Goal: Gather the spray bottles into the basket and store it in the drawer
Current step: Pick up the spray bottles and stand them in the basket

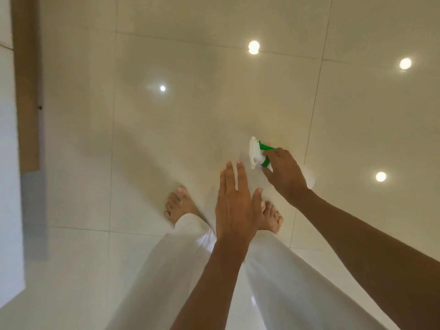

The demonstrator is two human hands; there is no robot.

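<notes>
A spray bottle (256, 152) with a white and green trigger head hangs over the floor just right of the middle of the view. My right hand (284, 173) grips it at the neck, and the hand covers most of the pale bottle body. My left hand (234, 203) hovers just left of the bottle with straight, spread fingers, holding nothing and not touching it. No basket or drawer shows in the view.
Below me lies a glossy cream tiled floor (190, 103) with bright lamp reflections. My bare feet (177, 203) and white trousers stand under the hands. A wooden panel (26, 91) and a white surface (9, 210) run along the left edge.
</notes>
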